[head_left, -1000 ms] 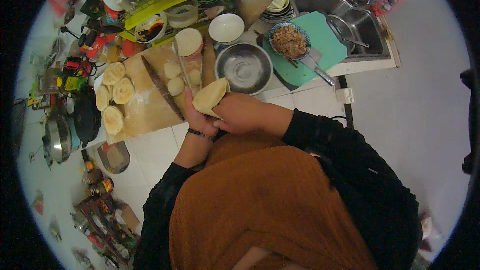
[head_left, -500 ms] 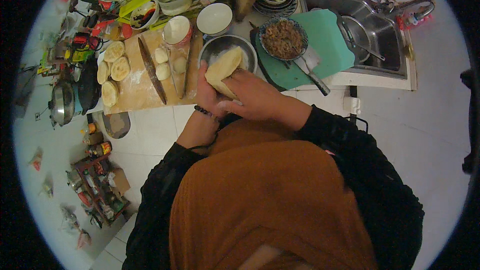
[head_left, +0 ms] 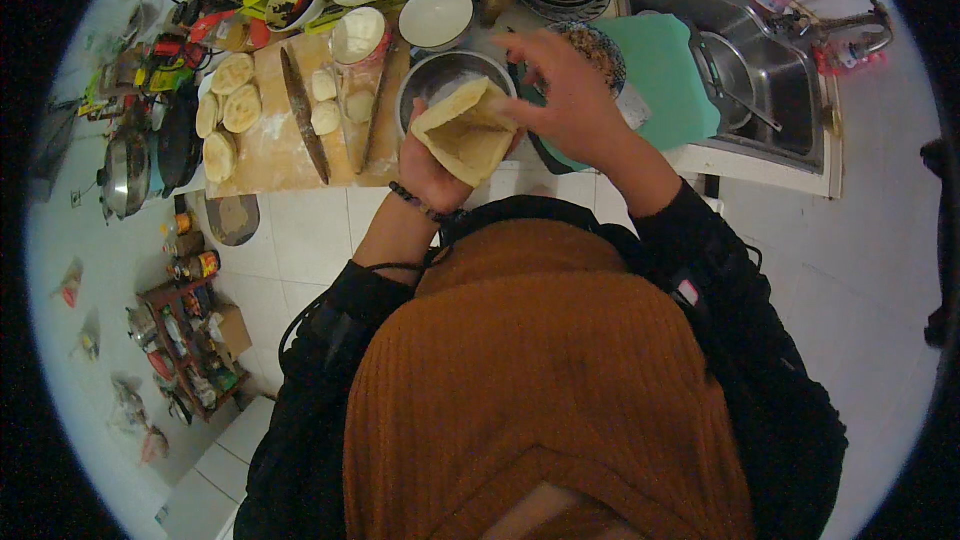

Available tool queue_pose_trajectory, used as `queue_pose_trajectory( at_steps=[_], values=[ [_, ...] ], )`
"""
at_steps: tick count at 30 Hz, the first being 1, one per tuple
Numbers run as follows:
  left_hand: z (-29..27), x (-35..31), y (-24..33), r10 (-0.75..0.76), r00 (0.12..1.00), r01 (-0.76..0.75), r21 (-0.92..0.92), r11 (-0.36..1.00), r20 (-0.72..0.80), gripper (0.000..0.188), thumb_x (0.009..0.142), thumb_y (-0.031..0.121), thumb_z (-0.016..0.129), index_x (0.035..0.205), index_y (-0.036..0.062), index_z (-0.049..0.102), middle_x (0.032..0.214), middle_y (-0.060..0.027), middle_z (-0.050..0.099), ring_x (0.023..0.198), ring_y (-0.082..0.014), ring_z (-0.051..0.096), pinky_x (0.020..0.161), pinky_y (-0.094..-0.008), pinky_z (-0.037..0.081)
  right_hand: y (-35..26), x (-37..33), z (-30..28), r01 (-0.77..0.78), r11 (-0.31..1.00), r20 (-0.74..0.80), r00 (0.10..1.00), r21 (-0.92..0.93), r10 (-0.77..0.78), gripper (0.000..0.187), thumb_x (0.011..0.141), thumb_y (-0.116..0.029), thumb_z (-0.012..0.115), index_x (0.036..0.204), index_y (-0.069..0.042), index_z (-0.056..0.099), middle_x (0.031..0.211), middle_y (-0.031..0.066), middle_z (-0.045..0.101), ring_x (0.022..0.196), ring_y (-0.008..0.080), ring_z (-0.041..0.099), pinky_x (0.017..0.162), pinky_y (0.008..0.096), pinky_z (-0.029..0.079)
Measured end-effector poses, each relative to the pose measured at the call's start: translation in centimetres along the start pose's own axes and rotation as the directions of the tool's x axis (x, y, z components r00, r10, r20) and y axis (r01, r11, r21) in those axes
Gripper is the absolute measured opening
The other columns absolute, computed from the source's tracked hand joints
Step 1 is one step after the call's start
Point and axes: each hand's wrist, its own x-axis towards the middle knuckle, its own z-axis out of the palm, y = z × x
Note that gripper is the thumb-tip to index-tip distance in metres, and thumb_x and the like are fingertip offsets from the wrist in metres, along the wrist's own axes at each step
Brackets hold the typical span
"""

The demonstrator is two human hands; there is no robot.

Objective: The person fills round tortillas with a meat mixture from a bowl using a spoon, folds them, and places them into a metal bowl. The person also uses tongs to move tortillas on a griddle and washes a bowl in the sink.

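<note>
And here in the head view, the left hand cradles a pale flatbread pocket from below, right above the near side of the metal bowl! The right hand is at the pocket's far-right edge, fingers spread wide, thumb near the rim; whether it touches, I can't tell. Progress report: the pocket gapes open, and its visible inside looks bare, so opened, I'd judge, but unfilled. Brown crumbly mixture sits in its bowl, partly behind that right hand. Over on the wooden board, browned flatbreads look unopened, and pale dough pieces lie unflattened: plenty apparently left!
</note>
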Motion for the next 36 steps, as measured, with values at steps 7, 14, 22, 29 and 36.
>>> queue_pose_trajectory(
  at_steps=[7,14,22,29,36],
  values=[
    [0.5,0.4,-0.8,-0.072,0.992,0.069,-0.028,0.997,-0.099,0.069,0.103,0.06,0.035,0.147,0.0072,0.046,0.149,-0.0167,0.049,0.137,-0.0365,0.049,0.117,-0.0595,0.035,0.0,0.1,1.2,0.047,0.998,0.079,0.996,-0.033,-0.044,0.024,0.091,-0.023,0.061,0.108,-0.008,0.069,0.096,0.0172,0.07,0.091,0.0395,0.068,0.08,0.0511,0.054],
    [-0.7,-0.4,0.4,-0.02,0.965,0.141,0.45,0.882,-0.263,0.067,0.104,0.059,0.035,0.149,0.0095,0.045,0.148,-0.0152,0.052,0.137,-0.034,0.049,0.117,-0.0506,0.037,1.0,-1.2,0.4,0.055,0.988,0.208,0.978,-0.144,-0.024,0.018,0.087,-0.012,0.064,0.104,-0.004,0.068,0.1,0.0172,0.07,0.094,0.0397,0.066,0.082,0.0458,0.053],
    [0.3,-1.4,1.8,-0.488,0.862,0.285,0.926,0.246,-0.136,0.139,0.052,0.061,0.095,0.157,0.0039,0.025,0.153,-0.0057,0.041,0.141,-0.0179,0.039,0.117,-0.0358,0.03,1.1,-2.5,0.7,0.218,0.965,0.313,0.915,0.147,-0.255,0.014,0.089,-0.019,0.062,0.098,-0.01,0.067,0.097,0.0128,0.066,0.095,0.0383,0.064,0.082,0.0492,0.052],
    [2.3,-1.9,0.8,-0.322,0.935,0.166,0.986,0.017,-0.152,0.13,0.061,0.048,0.096,0.157,0.0038,0.022,0.152,-0.0073,0.041,0.14,-0.0187,0.039,0.117,-0.0364,0.031,2.4,-3.1,0.2,0.2,0.952,0.179,0.953,0.232,-0.244,0.02,0.086,-0.008,0.065,0.106,-0.009,0.068,0.101,0.012,0.063,0.098,0.0354,0.062,0.085,0.0446,0.05],
    [-0.1,-4.6,0.7,0.179,0.945,0.236,0.948,0.212,-0.275,0.104,0.071,0.038,0.09,0.15,0.0005,0.035,0.141,-0.0084,0.053,0.131,-0.0203,0.051,0.11,-0.0358,0.042,11.2,-8.2,-6.0,-0.086,0.917,0.073,0.99,-0.389,0.124,0.042,0.082,-0.003,0.065,0.124,-0.011,0.064,0.104,0.0145,0.058,0.1,0.0361,0.06,0.083,0.0441,0.051]
  ],
)
